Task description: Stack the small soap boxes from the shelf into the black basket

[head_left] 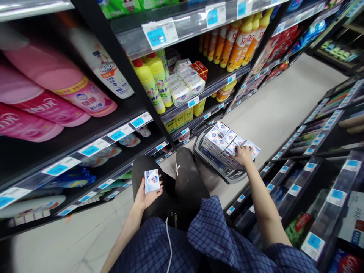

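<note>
My left hand (149,194) holds a small white soap box (152,181) above my left thigh, its printed face turned up and the fingers wrapped round its edges. Over to the right, a grey plastic basket (231,175) on the floor is filled with several rows of similar white soap boxes (220,142). My right hand (243,154) reaches over the near right end of the basket. Its fingers are bent around a soap box there, and the thumb presses at the side. Part of that box is hidden under the hand.
Shelves on the left hold pink bottles (71,81), yellow bottles (150,83) and more boxed soap (182,85). Orange bottles (241,41) stand farther along. A second shelf unit (287,185) borders the aisle on the right. The pale floor (273,102) runs between them.
</note>
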Action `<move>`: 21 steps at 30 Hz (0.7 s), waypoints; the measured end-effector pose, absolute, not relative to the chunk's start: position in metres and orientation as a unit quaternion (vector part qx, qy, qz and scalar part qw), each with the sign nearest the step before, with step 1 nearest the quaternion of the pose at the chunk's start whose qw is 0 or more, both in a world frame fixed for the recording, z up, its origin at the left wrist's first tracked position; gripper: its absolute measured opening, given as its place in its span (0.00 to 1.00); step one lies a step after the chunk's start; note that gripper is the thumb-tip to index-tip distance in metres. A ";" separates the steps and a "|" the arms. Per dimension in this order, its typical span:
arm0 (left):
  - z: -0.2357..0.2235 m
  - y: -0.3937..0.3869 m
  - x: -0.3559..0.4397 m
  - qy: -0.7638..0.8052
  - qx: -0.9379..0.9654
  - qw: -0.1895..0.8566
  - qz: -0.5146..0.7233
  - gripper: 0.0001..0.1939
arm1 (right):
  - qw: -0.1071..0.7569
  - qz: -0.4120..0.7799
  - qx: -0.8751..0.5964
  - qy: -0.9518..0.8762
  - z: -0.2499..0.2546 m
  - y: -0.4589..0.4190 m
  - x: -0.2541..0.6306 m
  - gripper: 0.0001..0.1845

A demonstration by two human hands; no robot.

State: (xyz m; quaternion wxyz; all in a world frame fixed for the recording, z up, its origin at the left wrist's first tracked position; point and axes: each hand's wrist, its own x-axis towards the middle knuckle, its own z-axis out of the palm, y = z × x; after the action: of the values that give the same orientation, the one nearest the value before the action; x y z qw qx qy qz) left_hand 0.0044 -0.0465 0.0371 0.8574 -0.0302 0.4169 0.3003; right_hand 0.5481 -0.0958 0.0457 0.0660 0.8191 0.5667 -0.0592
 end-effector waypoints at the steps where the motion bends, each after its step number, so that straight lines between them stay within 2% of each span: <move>1: 0.037 -0.047 0.005 0.418 -0.030 0.857 0.301 0.35 | 0.066 -0.059 0.821 0.565 0.045 -0.097 0.549 0.34; 8: 0.037 -0.046 0.004 0.418 -0.029 0.858 0.299 0.37 | 0.059 -0.067 0.829 0.553 0.045 -0.096 0.546 0.34; 11: 0.036 -0.046 0.003 0.414 -0.026 0.859 0.299 0.37 | 0.010 -0.077 0.836 0.543 0.046 -0.096 0.548 0.38; 14: 0.035 -0.046 0.003 0.414 -0.027 0.858 0.302 0.36 | -0.103 -0.059 0.870 0.478 0.047 -0.104 0.560 0.36; 18: 0.033 -0.047 0.002 0.407 -0.024 0.863 0.299 0.35 | -0.339 -0.005 0.915 0.217 0.035 -0.132 0.591 0.31; 21: 0.030 -0.047 0.000 0.403 -0.021 0.864 0.302 0.35 | -0.477 -0.057 0.875 0.061 0.017 -0.151 0.604 0.27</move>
State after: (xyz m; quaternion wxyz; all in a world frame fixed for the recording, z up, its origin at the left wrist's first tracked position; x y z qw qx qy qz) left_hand 0.0002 -0.0466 0.0300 0.8637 -0.0206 0.4028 0.3024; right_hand 0.6043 -0.1514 0.0172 -0.4769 0.8749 0.0615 -0.0573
